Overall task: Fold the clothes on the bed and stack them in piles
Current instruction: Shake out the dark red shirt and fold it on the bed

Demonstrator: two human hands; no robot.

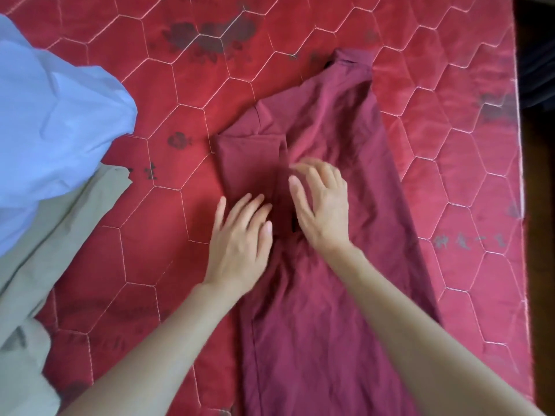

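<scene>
A maroon shirt (pixel 336 295) lies lengthwise on the red quilted bed (pixel 168 94), collar at the far end, with its left side and sleeve folded inward. My left hand (pixel 240 244) rests flat on the shirt's left edge, fingers straight and spread. My right hand (pixel 321 202) hovers over or lightly touches the shirt's middle beside the folded sleeve, fingers loosely bent and holding nothing.
A crumpled light blue garment (pixel 51 121) lies at the left of the bed. A beige garment (pixel 45 244) stretches below it toward the near left corner. The bed's right edge (pixel 521 181) borders a dark floor.
</scene>
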